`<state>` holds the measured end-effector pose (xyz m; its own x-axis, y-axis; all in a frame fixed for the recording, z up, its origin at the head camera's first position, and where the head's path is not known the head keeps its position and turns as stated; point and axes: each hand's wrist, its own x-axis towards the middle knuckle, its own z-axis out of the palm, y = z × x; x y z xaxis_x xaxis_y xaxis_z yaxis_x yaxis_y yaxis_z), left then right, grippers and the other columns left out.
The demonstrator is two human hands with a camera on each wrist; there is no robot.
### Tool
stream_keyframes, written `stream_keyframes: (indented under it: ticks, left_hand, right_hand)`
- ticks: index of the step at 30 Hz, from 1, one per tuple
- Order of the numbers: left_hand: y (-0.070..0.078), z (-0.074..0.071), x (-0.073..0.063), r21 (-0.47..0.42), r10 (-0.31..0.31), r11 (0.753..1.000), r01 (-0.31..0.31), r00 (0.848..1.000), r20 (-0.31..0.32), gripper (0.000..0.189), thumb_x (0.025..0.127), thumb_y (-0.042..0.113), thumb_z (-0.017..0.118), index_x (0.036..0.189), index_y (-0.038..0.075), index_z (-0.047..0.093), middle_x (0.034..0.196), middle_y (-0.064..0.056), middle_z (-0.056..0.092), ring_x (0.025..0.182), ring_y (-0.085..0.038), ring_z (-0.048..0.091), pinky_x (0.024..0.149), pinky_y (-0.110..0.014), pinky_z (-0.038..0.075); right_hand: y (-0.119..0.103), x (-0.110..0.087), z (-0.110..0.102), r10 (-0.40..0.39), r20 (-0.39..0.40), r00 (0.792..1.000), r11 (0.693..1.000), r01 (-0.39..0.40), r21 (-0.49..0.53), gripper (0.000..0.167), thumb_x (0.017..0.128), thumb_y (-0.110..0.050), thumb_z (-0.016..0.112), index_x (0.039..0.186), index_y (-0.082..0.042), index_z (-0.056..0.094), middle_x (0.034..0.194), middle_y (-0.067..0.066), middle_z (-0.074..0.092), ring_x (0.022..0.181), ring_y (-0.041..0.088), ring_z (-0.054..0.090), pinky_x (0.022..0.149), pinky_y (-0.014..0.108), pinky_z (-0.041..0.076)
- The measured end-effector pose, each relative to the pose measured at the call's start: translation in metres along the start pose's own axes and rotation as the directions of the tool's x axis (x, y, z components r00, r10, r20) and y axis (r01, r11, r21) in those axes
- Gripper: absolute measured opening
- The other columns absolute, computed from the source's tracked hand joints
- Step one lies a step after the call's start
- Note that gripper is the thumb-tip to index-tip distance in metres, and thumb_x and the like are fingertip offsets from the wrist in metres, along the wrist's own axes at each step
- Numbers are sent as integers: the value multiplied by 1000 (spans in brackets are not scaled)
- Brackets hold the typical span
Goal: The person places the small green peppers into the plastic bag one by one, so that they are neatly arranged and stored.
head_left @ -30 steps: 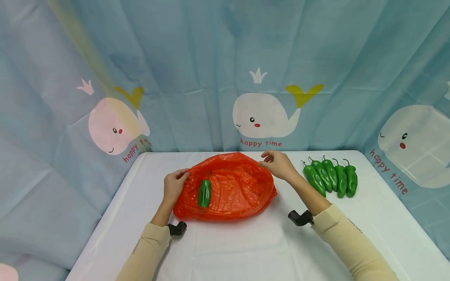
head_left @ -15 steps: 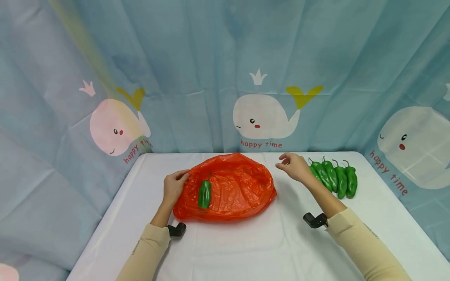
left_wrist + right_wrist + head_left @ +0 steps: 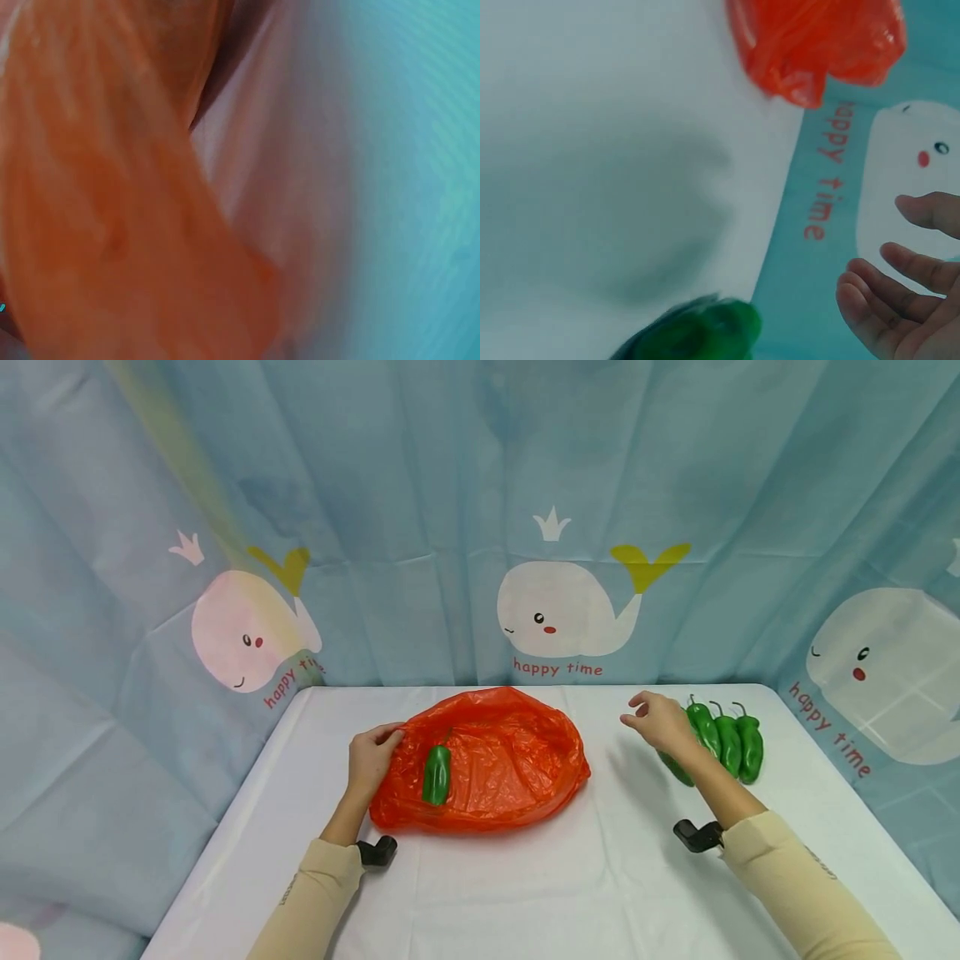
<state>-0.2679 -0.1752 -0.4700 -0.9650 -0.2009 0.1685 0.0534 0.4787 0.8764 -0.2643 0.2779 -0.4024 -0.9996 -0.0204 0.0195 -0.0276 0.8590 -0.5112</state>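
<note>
A red plastic bag (image 3: 502, 768) lies spread with its mouth up in the middle of the table, one green pepper (image 3: 437, 774) inside at its left. My left hand (image 3: 370, 762) pinches the bag's left rim between thumb and fingers. In the left wrist view the bag (image 3: 127, 225) fills the near side. Over toward the right, my right hand (image 3: 662, 723) hovers with loosely bent fingers and holds nothing. It partly covers a row of several green peppers (image 3: 727, 743). The right wrist view shows its fingers (image 3: 900, 289) spread apart, with a blurred pepper (image 3: 697, 330) below.
A white cloth covers the table (image 3: 510, 893). Behind it hangs a blue curtain (image 3: 420, 527) printed with whales. Black wrist cameras (image 3: 697, 836) stick out from the cuffs of both sleeves.
My right hand has let go of the bag's right rim and moved right, to the near side of the pepper row. The left hand and the bag stay in place.
</note>
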Motion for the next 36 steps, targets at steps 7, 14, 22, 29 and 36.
stream_keyframes:
  ticks: [7,14,22,29,36]
  left_hand:
    - [-1,0,1,5,20,1000,-20,1000,-10,25,95,20,63,111,4,74,109,-17,73,103,-29,65,91,-38,52]
    - [-3,2,0,17,20,1000,-19,1000,-18,24,95,20,64,110,5,75,107,-16,74,100,-27,65,83,-23,51]
    - [-3,2,-1,5,26,1000,-26,999,-25,23,94,20,65,109,5,75,106,-16,74,97,-26,66,76,-15,48]
    - [-1,2,-2,-3,11,1000,-11,1000,-12,23,94,20,65,109,5,75,105,-17,74,95,-26,66,73,-11,45]
    - [-2,2,-2,4,12,1000,-12,1000,-10,24,94,20,65,111,6,74,108,-16,73,101,-27,66,77,-14,46]
  right_hand:
    - [18,-1,-1,42,2,999,999,-42,-22,44,93,-23,62,120,10,57,109,30,63,96,41,60,77,48,51]
    - [32,-2,1,77,11,997,993,-76,-94,44,93,-22,60,121,11,57,110,30,64,98,43,60,78,51,49]
    - [42,-5,1,107,19,994,978,-102,-181,46,93,-22,60,123,13,54,121,33,59,100,46,59,79,53,50]
    - [52,-9,3,100,7,995,964,-95,-249,42,91,-17,61,118,14,55,107,32,63,88,43,63,68,48,51]
    - [54,-11,5,131,24,991,951,-118,-287,54,91,-16,61,131,17,46,125,42,50,108,54,53,84,58,49]
